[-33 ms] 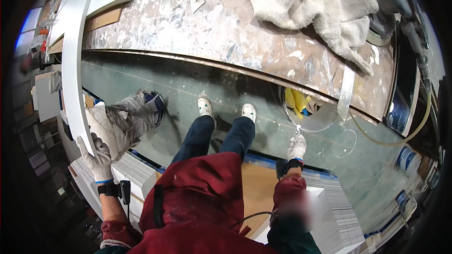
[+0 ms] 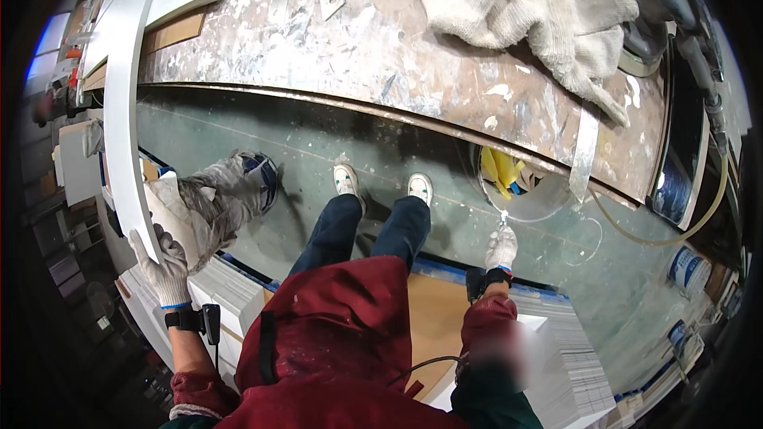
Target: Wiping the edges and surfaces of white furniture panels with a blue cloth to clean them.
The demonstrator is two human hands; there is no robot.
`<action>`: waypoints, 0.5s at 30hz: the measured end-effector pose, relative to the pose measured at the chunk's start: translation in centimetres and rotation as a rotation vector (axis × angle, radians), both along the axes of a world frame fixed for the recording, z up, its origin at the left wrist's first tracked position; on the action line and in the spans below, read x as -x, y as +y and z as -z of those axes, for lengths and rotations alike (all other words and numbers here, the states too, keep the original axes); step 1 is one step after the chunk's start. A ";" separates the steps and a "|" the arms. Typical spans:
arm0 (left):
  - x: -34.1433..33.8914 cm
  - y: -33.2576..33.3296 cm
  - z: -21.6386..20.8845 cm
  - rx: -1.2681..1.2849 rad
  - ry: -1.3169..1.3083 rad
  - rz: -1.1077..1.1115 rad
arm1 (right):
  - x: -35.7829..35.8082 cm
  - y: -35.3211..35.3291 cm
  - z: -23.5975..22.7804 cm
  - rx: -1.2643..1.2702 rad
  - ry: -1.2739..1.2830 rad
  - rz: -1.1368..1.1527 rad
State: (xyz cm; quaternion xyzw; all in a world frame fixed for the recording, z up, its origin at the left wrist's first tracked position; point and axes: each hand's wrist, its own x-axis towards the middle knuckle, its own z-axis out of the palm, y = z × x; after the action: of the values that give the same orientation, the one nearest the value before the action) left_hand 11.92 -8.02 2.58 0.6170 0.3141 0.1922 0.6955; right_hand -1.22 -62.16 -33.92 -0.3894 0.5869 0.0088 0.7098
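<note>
i saw left hand [image 2: 165, 276] closed on white board [image 2: 125, 95], which reached table's [image 2: 262, 56] left end; right hand [image 2: 501, 250] bunched, couldn't tell on what, bucket [image 2: 550, 203] just ahead; gloves [image 2: 509, 20] cluttered tabletop.

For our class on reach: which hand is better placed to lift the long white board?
Likely the left hand: it grips the white board; the right hand is well away.

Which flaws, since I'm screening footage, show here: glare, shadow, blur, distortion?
Head view: bright glare on the paint-spattered bench, left of centre; head view: shadow on the green floor beneath its edge; head view: a blurred patch over part of the right sleeve; head view: fisheye bowing of the white board in the left hand, with corners falling to black.
</note>
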 end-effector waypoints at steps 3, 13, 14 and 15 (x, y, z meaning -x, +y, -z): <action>-0.2 -0.6 -0.2 0.015 0.012 -0.033 | 2.2 -0.6 0.6 0.146 0.128 -0.021; 0.0 -0.2 -0.4 0.016 0.019 -0.024 | -3.1 0.5 -3.1 0.934 0.660 -1.139; -0.1 -0.5 -0.4 0.026 0.021 -0.028 | -3.2 1.2 -2.9 0.907 0.726 -1.150; -0.1 -0.7 -0.3 0.040 0.024 -0.034 | -3.0 1.4 -2.7 0.882 0.796 -1.160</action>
State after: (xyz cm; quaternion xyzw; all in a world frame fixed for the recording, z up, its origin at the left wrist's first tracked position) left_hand 12.02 -8.68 2.90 0.5996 0.3368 0.1902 0.7007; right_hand 1.75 -60.75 -31.25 -0.8405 0.4498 0.2797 0.1143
